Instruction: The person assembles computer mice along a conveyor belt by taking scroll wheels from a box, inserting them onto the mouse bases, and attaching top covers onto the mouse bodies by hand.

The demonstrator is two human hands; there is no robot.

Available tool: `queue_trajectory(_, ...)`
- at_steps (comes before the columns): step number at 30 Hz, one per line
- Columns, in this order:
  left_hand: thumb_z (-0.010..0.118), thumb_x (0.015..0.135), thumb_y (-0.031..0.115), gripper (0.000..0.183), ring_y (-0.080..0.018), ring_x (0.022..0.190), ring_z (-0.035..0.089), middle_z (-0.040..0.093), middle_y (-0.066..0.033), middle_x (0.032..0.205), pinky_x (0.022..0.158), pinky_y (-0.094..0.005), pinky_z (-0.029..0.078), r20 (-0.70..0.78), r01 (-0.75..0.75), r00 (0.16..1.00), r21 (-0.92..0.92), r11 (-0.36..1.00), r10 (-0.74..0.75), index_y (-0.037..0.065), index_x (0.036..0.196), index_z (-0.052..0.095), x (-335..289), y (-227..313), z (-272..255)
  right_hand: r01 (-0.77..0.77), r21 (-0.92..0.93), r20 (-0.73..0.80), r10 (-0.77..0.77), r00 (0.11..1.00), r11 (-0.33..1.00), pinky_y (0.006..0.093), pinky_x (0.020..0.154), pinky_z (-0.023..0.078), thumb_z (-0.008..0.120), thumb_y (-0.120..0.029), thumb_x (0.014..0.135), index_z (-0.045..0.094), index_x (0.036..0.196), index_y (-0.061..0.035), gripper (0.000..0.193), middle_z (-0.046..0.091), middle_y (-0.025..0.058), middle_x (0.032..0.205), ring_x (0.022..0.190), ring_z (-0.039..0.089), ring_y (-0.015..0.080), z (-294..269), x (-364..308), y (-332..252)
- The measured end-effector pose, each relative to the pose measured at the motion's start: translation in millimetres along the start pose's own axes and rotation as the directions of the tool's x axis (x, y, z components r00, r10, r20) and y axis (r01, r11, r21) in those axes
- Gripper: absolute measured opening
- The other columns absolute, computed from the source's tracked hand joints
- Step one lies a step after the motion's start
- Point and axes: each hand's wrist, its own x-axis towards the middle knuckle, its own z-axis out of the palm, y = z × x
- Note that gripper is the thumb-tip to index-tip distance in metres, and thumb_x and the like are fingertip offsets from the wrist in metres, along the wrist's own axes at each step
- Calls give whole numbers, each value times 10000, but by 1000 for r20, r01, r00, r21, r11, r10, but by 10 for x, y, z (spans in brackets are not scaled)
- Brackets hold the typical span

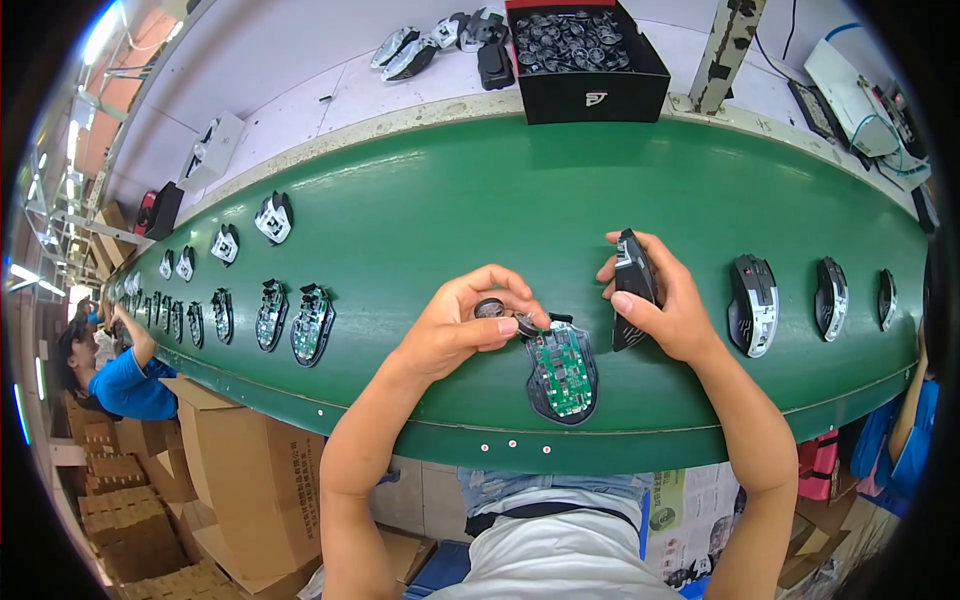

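Observation:
My left hand [462, 318] pinches small dark scroll wheels [489, 309]. One of them is held between thumb and fingers at the top end of a mouse base [563, 375] with a green circuit board, lying in front of me. I cannot tell whether that wheel touches the board. To the right, my right hand [668, 305] grips a black mouse top shell [632, 290], tilted up on its side above the belt. The fingers of this hand wrap round the shell's edges, and its inner side is mostly hidden.
The green conveyor belt [420, 225] runs across. Mouse bases with boards [313, 325] and top shells [274, 218] line up at left; assembled-looking mice [754, 305] stand at right. Beyond the belt sits a black box of wheels [595, 95]. A co-worker [130, 375] sits far left, beside cardboard boxes [250, 480].

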Motion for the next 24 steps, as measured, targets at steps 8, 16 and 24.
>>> queue_trajectory(8, 701, 875, 48, 146, -157, 883, 692, 733, -90, 953, 800, -283, 539, 27, -204, 964, 720, 663, 266, -1, 1012, 685, 93, -115, 207, 68, 6, -17, -67, 998, 998, 269, 834, 486, 768, -246, 838, 489, 1304, 29, 609, 592, 52, 1054, 943, 557, 106, 32, 52, 55)
queue_trajectory(16, 716, 836, 29, 110, -198, 950, 632, 661, -101, 1028, 841, -300, 503, 247, -324, 945, 802, 501, 216, -3, 941, 718, 192, -55, 36, 83, -201, -34, -92, 995, 976, 281, 859, 484, 629, -401, 874, 485, 1352, 16, 650, 641, 90, 1057, 927, 621, 154, 48, 87, 10)
queue_trajectory(24, 739, 819, 30, 128, -158, 846, 602, 633, -69, 909, 740, -265, 488, 244, -354, 930, 795, 492, 275, 4, 944, 751, 206, -112, 40, -11, -78, -66, 6, 998, 997, 269, 799, 495, 672, -265, 899, 506, 1254, 17, 484, 627, 71, 999, 871, 602, 120, 131, 53, -131)
